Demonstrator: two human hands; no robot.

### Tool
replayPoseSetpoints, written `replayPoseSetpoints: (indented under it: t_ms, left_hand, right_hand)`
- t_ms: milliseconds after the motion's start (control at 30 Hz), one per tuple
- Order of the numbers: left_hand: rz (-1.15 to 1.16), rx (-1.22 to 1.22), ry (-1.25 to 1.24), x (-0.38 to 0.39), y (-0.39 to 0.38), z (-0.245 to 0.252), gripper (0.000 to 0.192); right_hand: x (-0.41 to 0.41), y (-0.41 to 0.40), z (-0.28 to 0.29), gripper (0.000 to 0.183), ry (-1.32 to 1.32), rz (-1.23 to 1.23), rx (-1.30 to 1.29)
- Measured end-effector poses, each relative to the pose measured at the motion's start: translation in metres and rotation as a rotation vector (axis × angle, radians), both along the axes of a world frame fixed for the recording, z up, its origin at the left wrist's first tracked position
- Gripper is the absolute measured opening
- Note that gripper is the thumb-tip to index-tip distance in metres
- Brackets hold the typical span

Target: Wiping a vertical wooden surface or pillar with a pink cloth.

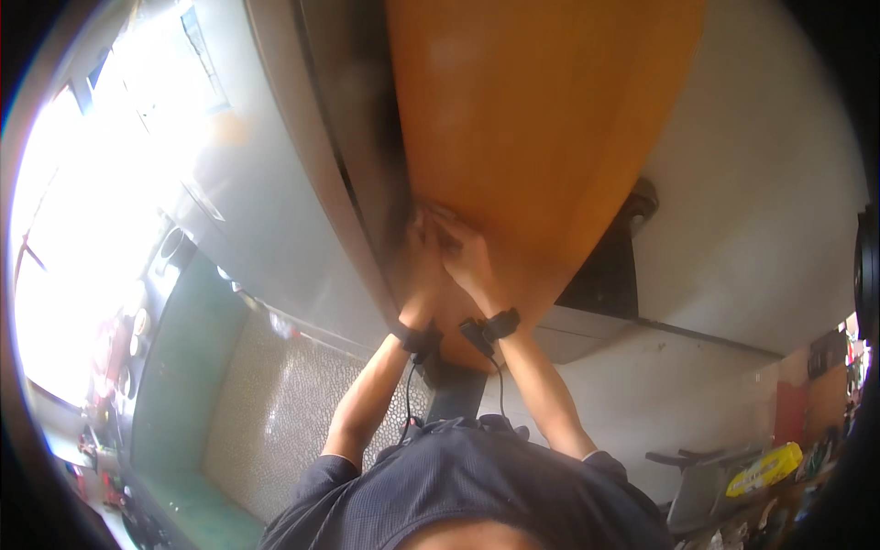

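Observation:
My left hand (424,265) and my right hand (469,261) are close together, raised in front of me. Both reach the left side of a smooth orange-brown panel (543,137), which looks like wood. Beside that panel runs a dark, shadowed strip (357,89). Blur and shade hide my fingertips, so whether they pinch something small cannot be told. A black wristband (416,338) with a cable circles my left wrist. Around my right wrist is another black band (502,324), with a small device and cable.
A black piece (605,275) juts out behind the panel's right edge. Pale wall surfaces (742,206) lie to the right, above a grey chair (694,488) and a yellow packet (764,469). At left are a bright window (75,240), a green surface (179,371) and a pebble-patterned surface (282,405).

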State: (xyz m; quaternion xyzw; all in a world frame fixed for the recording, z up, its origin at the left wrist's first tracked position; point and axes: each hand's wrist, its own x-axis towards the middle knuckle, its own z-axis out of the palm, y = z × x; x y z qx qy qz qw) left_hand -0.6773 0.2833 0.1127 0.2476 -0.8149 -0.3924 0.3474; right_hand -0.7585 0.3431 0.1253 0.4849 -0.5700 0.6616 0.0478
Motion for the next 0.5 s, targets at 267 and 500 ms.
replayPoseSetpoints:
  t_ms: [267,500]
  left_hand:
    - [-0.13,0.248,0.251,0.0,0.006,-0.011,0.089]
    - [0.055,-0.293,0.08,-0.015,0.03,-0.028,0.082]
  right_hand:
    - [0.016,0.019,0.01,0.04,-0.138,-0.028,0.254]
    - [-0.004,0.044,0.003,0.041,-0.131,-0.051,0.246]
